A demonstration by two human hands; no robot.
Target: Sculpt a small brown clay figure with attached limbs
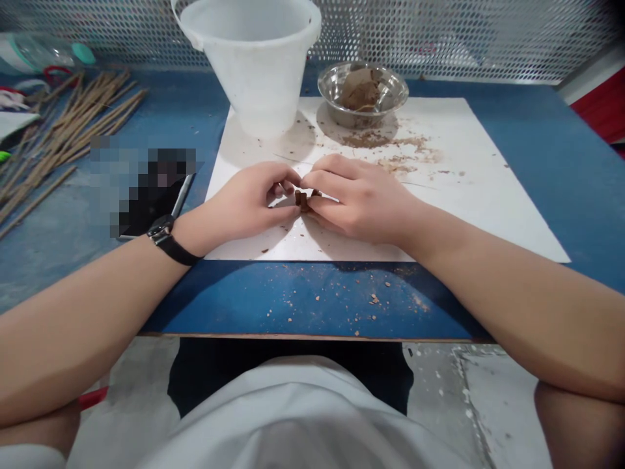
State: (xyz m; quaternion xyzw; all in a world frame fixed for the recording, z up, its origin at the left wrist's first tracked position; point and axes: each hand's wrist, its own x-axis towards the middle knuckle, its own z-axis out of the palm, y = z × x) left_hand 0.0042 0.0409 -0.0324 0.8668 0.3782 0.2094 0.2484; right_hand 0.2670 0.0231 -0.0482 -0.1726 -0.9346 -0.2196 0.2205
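Between the fingertips of both hands is a small brown piece of clay (303, 201), partly hidden by the fingers. My left hand (256, 198) comes in from the left, its thumb and fingertips closed on the near left side of the piece. From the other side my right hand (359, 195) pinches it with bent fingers. Both hands are low over a white board (439, 221) strewn with brown crumbs. Behind them, a steel bowl (336, 117) holds a larger lump of brown clay (360, 90).
A white bucket (266, 78) stands at the back of the board. Left of my hands lie a phone (161, 195) and a bundle of thin sticks (73, 124), with a clear bottle (46, 52) behind. Crumbs dot the blue table (234, 299) near its front edge. A perforated metal panel (463, 42) closes the back.
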